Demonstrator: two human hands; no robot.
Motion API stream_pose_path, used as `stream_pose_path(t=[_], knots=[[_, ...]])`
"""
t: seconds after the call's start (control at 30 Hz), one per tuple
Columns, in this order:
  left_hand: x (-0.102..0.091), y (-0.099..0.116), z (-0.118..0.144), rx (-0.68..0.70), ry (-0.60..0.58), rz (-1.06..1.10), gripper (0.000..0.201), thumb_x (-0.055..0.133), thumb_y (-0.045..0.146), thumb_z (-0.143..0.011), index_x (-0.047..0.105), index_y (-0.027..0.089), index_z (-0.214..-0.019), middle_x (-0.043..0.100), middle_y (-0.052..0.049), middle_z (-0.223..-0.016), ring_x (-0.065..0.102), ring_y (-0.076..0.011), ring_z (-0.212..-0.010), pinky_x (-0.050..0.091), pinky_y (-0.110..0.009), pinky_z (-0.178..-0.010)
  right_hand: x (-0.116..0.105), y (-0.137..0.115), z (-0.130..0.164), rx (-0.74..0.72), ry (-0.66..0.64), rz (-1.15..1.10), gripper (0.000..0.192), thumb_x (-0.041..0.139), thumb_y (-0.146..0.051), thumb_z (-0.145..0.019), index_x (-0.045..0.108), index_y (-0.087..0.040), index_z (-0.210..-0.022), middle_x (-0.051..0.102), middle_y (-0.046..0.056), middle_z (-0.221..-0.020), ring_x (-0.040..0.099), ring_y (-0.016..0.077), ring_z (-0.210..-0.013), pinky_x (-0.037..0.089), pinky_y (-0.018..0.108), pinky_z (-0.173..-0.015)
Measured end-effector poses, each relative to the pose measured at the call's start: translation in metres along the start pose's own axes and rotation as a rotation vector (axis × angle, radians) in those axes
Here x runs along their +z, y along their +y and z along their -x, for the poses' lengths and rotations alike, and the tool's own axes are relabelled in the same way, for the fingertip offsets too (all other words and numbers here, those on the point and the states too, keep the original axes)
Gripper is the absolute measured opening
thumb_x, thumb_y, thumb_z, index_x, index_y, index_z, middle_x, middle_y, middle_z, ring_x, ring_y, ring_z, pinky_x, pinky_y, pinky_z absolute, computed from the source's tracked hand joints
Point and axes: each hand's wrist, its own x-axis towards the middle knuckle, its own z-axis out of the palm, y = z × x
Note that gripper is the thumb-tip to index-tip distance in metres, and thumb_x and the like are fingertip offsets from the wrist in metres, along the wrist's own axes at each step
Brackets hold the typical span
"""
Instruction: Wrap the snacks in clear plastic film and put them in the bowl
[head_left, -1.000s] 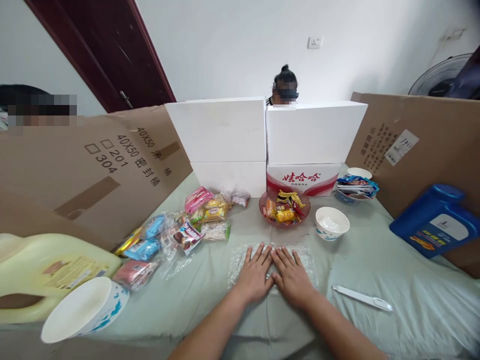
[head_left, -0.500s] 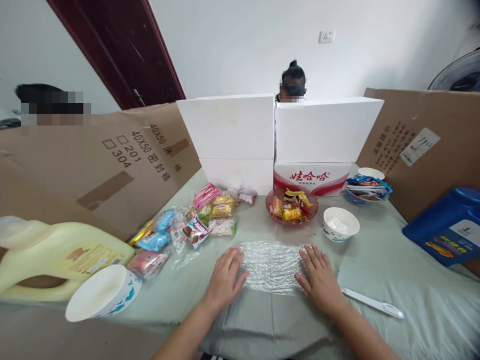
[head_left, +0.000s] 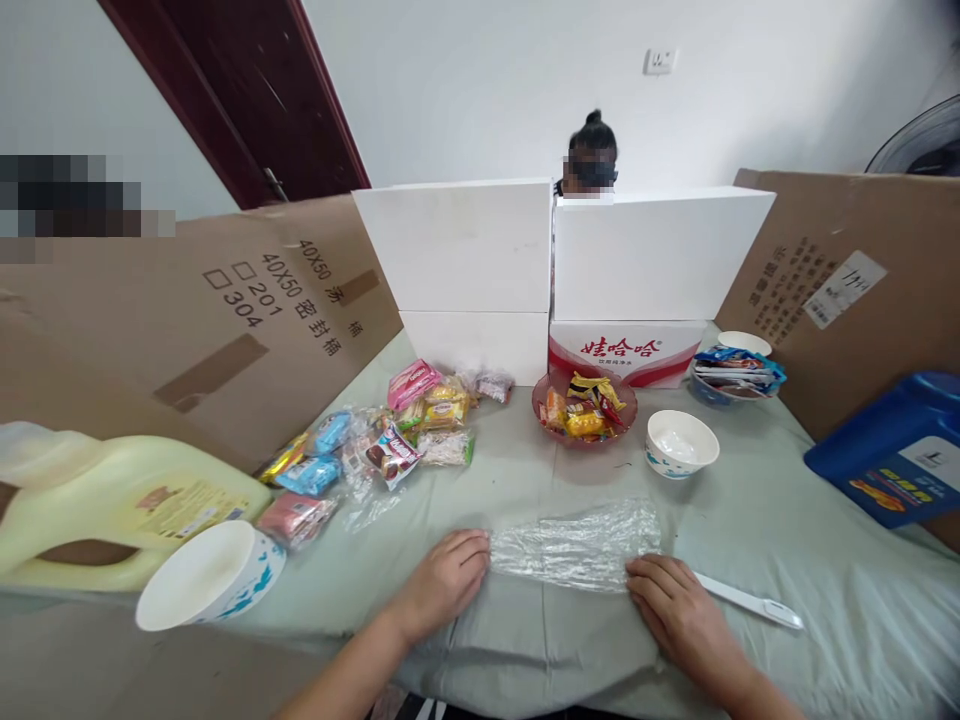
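Note:
A clear, crinkled plastic sheet [head_left: 566, 547] lies on the cloth in front of me, its right end slanting up and away. My left hand [head_left: 448, 575] has its fingers closed at the sheet's left end. At the near right corner, my right hand [head_left: 679, 603] pinches the edge with bent fingers; the thumb is mostly hidden. Just beyond the right hand, a white plastic utensil [head_left: 754, 604] lies with its inner end near the knuckles. A white bowl with a blue pattern [head_left: 681, 446] stands behind the sheet, to the right.
Packaged snacks [head_left: 394, 455] are heaped on the left, near a pale yellow jug [head_left: 150, 490] and a tilted paper bowl [head_left: 225, 585]. A red glass bowl [head_left: 551, 437] holds wrapped snacks. A blue bottle [head_left: 862, 450] stands right. White boxes [head_left: 465, 250] and cardboard [head_left: 315, 250] surround the table; people sit beyond.
Both hands went from lying flat on the sheet's ends to closing on its edges. The right hand moved right and nearer to me. The sheet is now longer, narrower and slanted.

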Motion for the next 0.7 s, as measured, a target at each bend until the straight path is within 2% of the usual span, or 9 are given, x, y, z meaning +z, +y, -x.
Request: stream_pose_path(t=[0.07, 0.17, 0.23, 0.3, 0.4, 0.47, 0.57, 0.7], knots=[[-0.003, 0.002, -0.005, -0.085, 0.001, 0.085, 0.020, 0.042, 0.009, -0.086, 0.057, 0.020, -0.092, 0.069, -0.007, -0.103, 0.063, -0.0199, -0.104, 0.053, -0.035, -0.090, -0.005, -0.001, -0.005, 0.033, -0.015, -0.069, 0.016, 0.044, -0.022, -0.096, 0.059, -0.021, -0.099, 0.068, 0.006, -0.104, 0.061, 0.0210, -0.105, 0.048, 0.038, -0.092], [-0.004, 0.002, -0.011, -0.214, 0.012, 0.177, 0.018, 0.038, 0.011, -0.086, 0.052, 0.021, -0.085, 0.069, -0.007, -0.100, 0.066, -0.0187, -0.098, 0.054, -0.031, -0.081, -0.010, 0.001, -0.011, 0.167, -0.077, -0.174, 0.019, 0.039, -0.024, -0.097, 0.058, -0.022, -0.099, 0.068, 0.005, -0.092, 0.065, 0.0178, -0.088, 0.052, 0.033, -0.079], [-0.003, 0.000, -0.017, -0.285, 0.003, 0.177, 0.018, 0.035, 0.014, -0.088, 0.052, 0.022, -0.086, 0.070, -0.006, -0.098, 0.067, -0.0187, -0.094, 0.053, -0.030, -0.078, -0.010, 0.004, -0.016, 0.272, -0.103, -0.209, 0.022, 0.036, -0.027, -0.098, 0.058, -0.023, -0.098, 0.069, 0.004, -0.089, 0.066, 0.0163, -0.079, 0.053, 0.030, -0.071], [0.000, -0.003, -0.025, -0.384, -0.042, 0.135, 0.019, 0.034, 0.018, -0.091, 0.053, 0.022, -0.090, 0.070, -0.004, -0.093, 0.068, -0.0184, -0.086, 0.052, -0.029, -0.075, -0.006, 0.007, -0.021, 0.347, -0.096, -0.209, 0.026, 0.033, -0.030, -0.098, 0.058, -0.023, -0.100, 0.070, 0.004, -0.092, 0.067, 0.0165, -0.079, 0.053, 0.029, -0.070], [0.004, -0.005, -0.041, -0.566, -0.145, 0.021, 0.020, 0.034, 0.020, -0.094, 0.054, 0.021, -0.098, 0.069, -0.002, -0.082, 0.067, -0.0174, -0.074, 0.048, -0.027, -0.070, 0.002, 0.013, -0.032, 0.427, -0.078, -0.130, 0.032, 0.029, -0.032, -0.098, 0.059, -0.022, -0.103, 0.070, 0.005, -0.099, 0.068, 0.0171, -0.086, 0.053, 0.029, -0.074], [0.007, -0.005, -0.051, -0.652, -0.207, -0.076, 0.020, 0.037, 0.018, -0.095, 0.055, 0.022, -0.100, 0.070, -0.001, -0.084, 0.068, -0.0171, -0.077, 0.046, -0.025, -0.070, 0.008, 0.016, -0.041, 0.481, -0.097, -0.014, 0.035, 0.027, -0.031, -0.099, 0.060, -0.022, -0.104, 0.070, 0.005, -0.103, 0.067, 0.0172, -0.089, 0.052, 0.028, -0.074], [0.013, -0.004, -0.061, -0.702, -0.265, -0.184, 0.020, 0.039, 0.017, -0.095, 0.057, 0.021, -0.101, 0.070, -0.003, -0.093, 0.068, -0.0182, -0.084, 0.045, -0.026, -0.072, 0.017, 0.020, -0.054, 0.544, -0.145, 0.129, 0.035, 0.028, -0.029, -0.098, 0.061, -0.021, -0.105, 0.070, 0.006, -0.103, 0.067, 0.0180, -0.086, 0.049, 0.028, -0.069], [0.023, -0.001, -0.066, -0.731, -0.289, -0.249, 0.023, 0.037, 0.017, -0.096, 0.058, 0.018, -0.101, 0.068, -0.009, -0.096, 0.068, -0.0226, -0.082, 0.046, -0.030, -0.069, 0.025, 0.023, -0.066, 0.587, -0.205, 0.223, 0.030, 0.031, -0.028, -0.099, 0.060, -0.020, -0.096, 0.069, 0.006, -0.091, 0.067, 0.0180, -0.071, 0.041, 0.027, -0.057]])
